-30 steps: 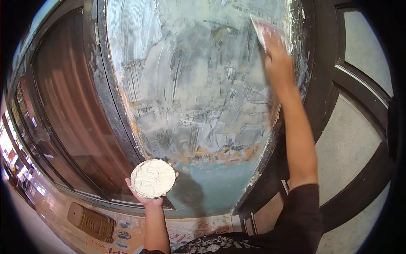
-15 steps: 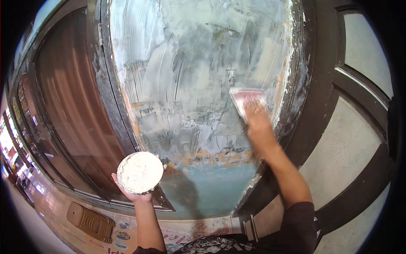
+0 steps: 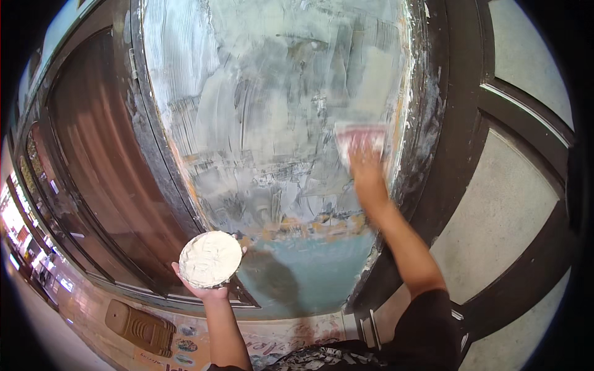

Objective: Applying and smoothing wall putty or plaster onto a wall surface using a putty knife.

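My left hand [image 3: 213,292] cradles a round bowl of white putty [image 3: 211,260] from beneath, its fingers curled about the rim. The putty fills it to the top with a rough surface. In my right hand [image 3: 366,164] is a flat pinkish putty scraper [image 3: 361,133] smeared with white, its broad edge against the wall. Motion blurs the fingers there, but they close on the tool. The wall panel [image 3: 272,130] carries grey and white smears of putty with ridged streaks at upper left. Its lowest band is bare blue-green paint [image 3: 315,266].
Dark wooden frames border the panel: a brown-curtained window [image 3: 105,161] at left and a door with pale panels [image 3: 501,204] at right. Stacked brown plastic stools [image 3: 139,326] lie at lower left on the floor, near a printed sheet [image 3: 291,334].
The view has swung slightly, shifting the wall leftward. My right hand and the scraper have slid a little across the wall relative to its marks. The left hand still holds the bowl.
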Tool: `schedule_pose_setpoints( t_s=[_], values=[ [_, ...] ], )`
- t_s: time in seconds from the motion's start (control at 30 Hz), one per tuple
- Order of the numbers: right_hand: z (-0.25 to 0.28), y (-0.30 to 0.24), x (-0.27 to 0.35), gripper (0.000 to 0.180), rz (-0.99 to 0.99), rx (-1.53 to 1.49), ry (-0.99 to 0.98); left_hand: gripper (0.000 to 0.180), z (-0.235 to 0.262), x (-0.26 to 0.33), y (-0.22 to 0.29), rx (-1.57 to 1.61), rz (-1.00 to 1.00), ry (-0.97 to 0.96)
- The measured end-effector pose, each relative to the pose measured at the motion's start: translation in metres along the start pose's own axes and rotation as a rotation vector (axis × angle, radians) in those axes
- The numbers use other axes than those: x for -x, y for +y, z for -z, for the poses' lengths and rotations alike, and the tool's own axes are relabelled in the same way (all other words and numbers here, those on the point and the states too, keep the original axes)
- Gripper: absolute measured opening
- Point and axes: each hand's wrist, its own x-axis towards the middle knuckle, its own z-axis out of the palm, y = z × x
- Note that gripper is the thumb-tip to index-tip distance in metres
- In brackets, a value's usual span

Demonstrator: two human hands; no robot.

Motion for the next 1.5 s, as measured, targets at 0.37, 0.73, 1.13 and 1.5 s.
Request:
schedule_pose_setpoints(
  t_s=[0.37,0.73,1.13,1.5],
  values=[
    [0.115,0.064,-0.138,0.045,0.033,-0.137,0.445,0.089,0.036,-0.004,-0.004,0.001,-0.085,-0.024],
    [-0.007,-0.013,0.094,0.052,0.062,-0.242,-0.112,0.084,0.014,0.009,0.004,-0.077,-0.125,0.076],
    [0.084,0.088,-0.185,0.049,0.036,-0.145,0.444,0.084,0.034,-0.014,0.007,-0.102,-0.140,0.074],
    [0.003,-0.054,0.056,0.050,0.063,-0.266,-0.096,0.082,0.028,-0.011,0.023,-0.146,-0.115,0.050]
  ],
)
